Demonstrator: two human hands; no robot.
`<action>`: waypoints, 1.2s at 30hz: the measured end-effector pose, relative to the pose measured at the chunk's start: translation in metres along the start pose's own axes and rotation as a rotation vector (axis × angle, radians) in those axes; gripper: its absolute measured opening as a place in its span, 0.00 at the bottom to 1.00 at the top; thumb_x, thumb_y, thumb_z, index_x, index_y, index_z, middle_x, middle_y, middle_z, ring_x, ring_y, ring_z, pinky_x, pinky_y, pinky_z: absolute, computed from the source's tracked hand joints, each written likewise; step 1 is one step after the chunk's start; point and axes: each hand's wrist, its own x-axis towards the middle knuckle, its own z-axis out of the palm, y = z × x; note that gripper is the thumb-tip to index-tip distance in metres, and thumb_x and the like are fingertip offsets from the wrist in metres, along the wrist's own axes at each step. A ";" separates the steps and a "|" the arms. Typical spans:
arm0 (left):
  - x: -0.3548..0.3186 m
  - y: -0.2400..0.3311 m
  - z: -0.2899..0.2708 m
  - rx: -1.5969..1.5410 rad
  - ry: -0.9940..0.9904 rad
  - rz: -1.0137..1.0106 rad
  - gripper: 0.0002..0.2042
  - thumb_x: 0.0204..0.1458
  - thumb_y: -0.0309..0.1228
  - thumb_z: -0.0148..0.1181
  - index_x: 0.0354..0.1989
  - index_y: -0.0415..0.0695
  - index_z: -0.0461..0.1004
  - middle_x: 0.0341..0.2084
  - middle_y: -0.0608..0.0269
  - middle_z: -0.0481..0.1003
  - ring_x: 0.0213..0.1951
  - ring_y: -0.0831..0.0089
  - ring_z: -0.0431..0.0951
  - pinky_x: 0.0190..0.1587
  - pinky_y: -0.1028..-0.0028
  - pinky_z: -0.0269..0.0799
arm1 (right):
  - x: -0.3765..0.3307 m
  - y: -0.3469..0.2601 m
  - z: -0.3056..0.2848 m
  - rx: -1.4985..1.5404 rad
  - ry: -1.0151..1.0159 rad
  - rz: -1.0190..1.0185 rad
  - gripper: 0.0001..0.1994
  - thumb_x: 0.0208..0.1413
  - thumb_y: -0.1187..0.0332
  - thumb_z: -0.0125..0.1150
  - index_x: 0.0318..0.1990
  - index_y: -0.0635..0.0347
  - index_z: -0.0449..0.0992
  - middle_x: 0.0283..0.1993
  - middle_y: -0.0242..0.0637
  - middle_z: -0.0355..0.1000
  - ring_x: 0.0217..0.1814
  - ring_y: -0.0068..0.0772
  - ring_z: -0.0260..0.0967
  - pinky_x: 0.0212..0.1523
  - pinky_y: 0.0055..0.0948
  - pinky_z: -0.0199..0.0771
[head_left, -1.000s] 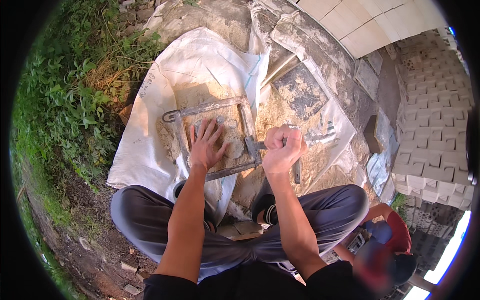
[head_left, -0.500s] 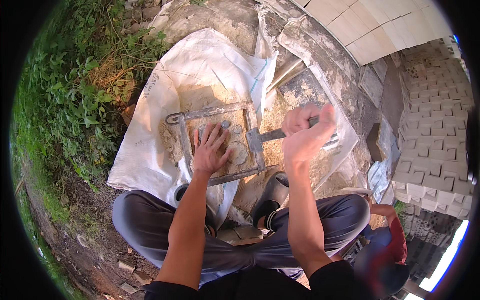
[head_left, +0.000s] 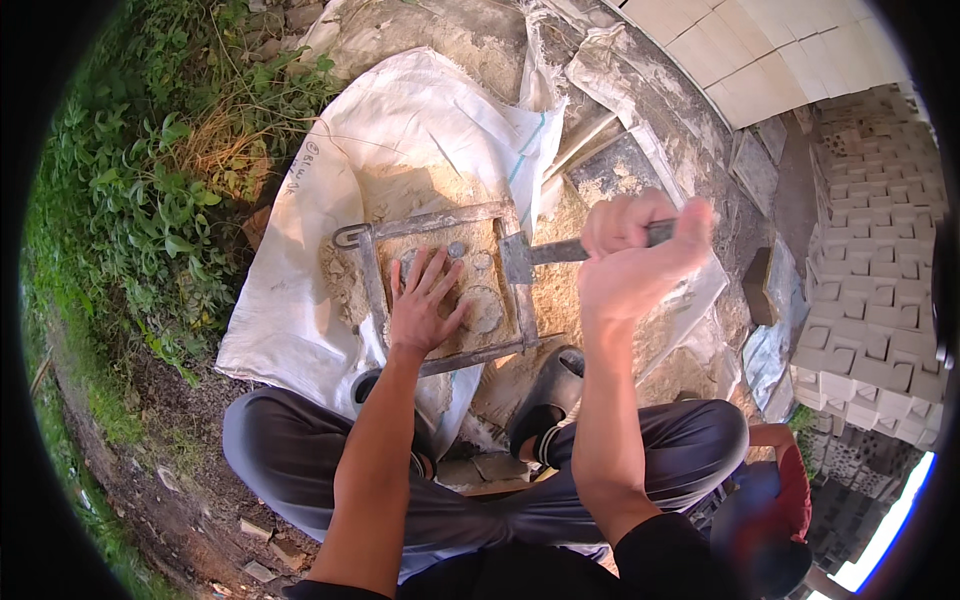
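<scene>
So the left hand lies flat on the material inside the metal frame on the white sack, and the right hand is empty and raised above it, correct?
Not quite. The right hand is not empty: in the head view it is closed around the handle of a metal tool, whose flat head sits at the frame's right edge. The rest holds: the left hand lies flat on the material inside the metal frame on the white sack.

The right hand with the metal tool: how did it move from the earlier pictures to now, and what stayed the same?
The right hand rose from beside the metal frame mould and moved to the right, keeping its grip on the flat-bladed metal tool. The left hand stayed pressed flat on the sandy fill inside the mould, which did not shift on the white sack.
</scene>
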 end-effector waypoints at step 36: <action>0.001 0.000 -0.003 0.006 -0.003 -0.007 0.26 0.45 0.49 0.55 0.55 0.59 0.65 0.61 0.69 0.55 0.65 0.65 0.46 0.64 0.53 0.32 | 0.001 0.029 0.031 -0.069 0.050 -0.058 0.25 0.57 0.49 0.33 0.12 0.53 0.45 0.09 0.26 0.39 0.11 0.20 0.35 0.14 0.23 0.34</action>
